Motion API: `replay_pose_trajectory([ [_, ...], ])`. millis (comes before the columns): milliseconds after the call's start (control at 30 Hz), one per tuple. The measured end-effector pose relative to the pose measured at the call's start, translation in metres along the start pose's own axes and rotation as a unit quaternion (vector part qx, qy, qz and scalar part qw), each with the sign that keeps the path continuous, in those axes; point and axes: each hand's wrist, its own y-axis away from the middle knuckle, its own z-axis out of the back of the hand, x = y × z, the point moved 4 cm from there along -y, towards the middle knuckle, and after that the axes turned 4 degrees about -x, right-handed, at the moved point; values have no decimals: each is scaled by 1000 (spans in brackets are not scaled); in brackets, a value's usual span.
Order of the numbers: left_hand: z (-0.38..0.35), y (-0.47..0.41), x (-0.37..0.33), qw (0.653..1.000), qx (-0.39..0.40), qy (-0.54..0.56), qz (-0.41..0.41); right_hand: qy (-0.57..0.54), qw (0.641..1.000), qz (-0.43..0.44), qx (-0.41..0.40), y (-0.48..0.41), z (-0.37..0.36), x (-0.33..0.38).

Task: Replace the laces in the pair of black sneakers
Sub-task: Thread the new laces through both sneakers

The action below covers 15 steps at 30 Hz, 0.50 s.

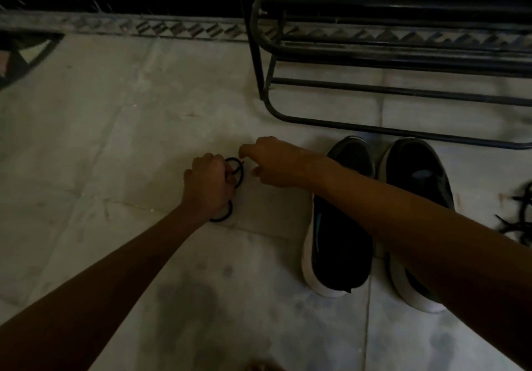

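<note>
Two black sneakers with white soles stand side by side on the floor, the left sneaker (pixel 342 215) and the right sneaker (pixel 414 175), both without laces. My left hand (pixel 207 186) grips a coiled black lace (pixel 234 173) on the floor left of the shoes, with loops showing above and below my fist. My right hand (pixel 273 163) is just right of it and pinches an end of the same lace. My right forearm crosses over both sneakers and hides their middle parts.
A black metal shoe rack (pixel 374 54) stands behind the sneakers against the wall. A tangle of loose black laces (pixel 518 215) lies at the right edge. The floor (pixel 115 140) is pale tile with a patterned border along the wall.
</note>
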Motion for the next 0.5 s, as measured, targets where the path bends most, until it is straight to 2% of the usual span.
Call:
replay_pose_trajectory([
  [100,4,7,-7,1000,-3,-7,6,-15,1000,0,-13,1,2,4],
  [233,25,29,-22,985,-96,122,-71,2,998,12,-61,11,8,7],
  [333,36,40,-30,967,-112,202,-107,3,996,11,-84,20,17,11],
  [433,42,41,-31,951,-121,264,-103,-43,996,-9,-83,34,30,13],
  [500,46,40,-26,941,-132,300,-81,-82,988,-50,-120,47,45,0],
])
